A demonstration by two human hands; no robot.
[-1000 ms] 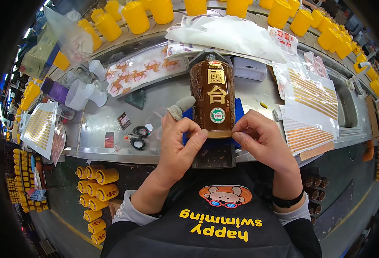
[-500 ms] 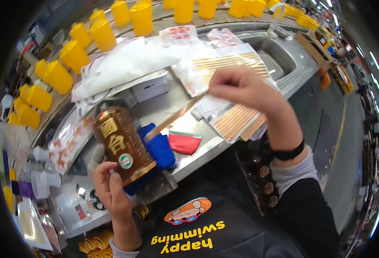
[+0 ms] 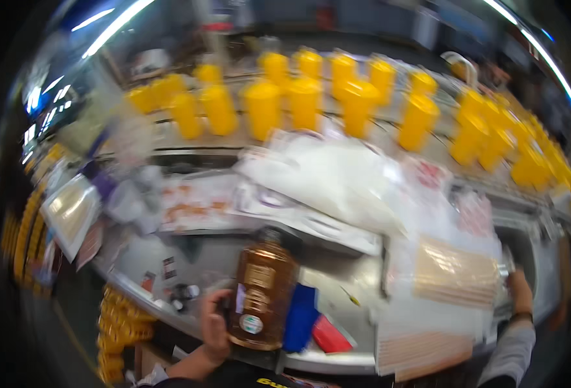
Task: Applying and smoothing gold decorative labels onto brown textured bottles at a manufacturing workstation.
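Note:
A brown bottle point(image 3: 266, 284) with gold raised characters and a round green-and-white sticker is in front of me, its dark neck pointing away. My left hand point(image 3: 215, 326) is at the bottle's lower left side, fingers curved but apart; whether they touch the glass is unclear. Far to the right, my right hand point(image 3: 520, 294) is by the right edge of a sheet of gold strips point(image 3: 453, 275), near the sink. Motion blur hides its fingers and anything in them. A blue cloth point(image 3: 301, 318) and a red packet point(image 3: 332, 334) lie right of the bottle.
Rows of yellow containers point(image 3: 263, 110) stand along the back ledge. A large white plastic bag point(image 3: 330, 171) lies behind the bottle. The steel sink point(image 3: 525, 236) is at the right. Purple and white rolls point(image 3: 127, 200) and small dark items point(image 3: 183, 294) are to the left.
My view has tilted up and swung left. My right hand, which held a gold strip stretched toward the blue cloth, has moved right to the sheet's edge. The strip no longer shows.

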